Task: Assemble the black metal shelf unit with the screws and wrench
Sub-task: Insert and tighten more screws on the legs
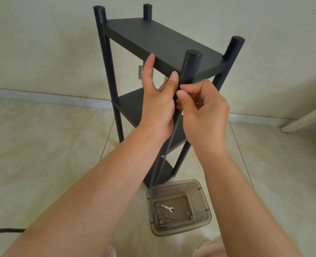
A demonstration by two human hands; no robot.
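The black metal shelf unit (164, 41) stands upright on the floor with three boards between four round posts. My left hand (158, 101) holds the top board's front edge, its thumb against the near post (189, 67) and a finger on top of the board. My right hand (201, 106) pinches a small silver screw against that post just below the top board; the screw is mostly hidden by my fingertips. A small silver wrench (167, 208) lies in the clear grey plastic tray (205, 199) on the floor, with a loose screw (169, 217) and several nuts.
A wall with a white baseboard (42, 98) runs close behind the unit. A pale furniture leg (305, 118) slants in at the right. A dark cable (3, 230) lies on the tiled floor at the lower left. A metal wall plate (140, 72) shows behind my left hand.
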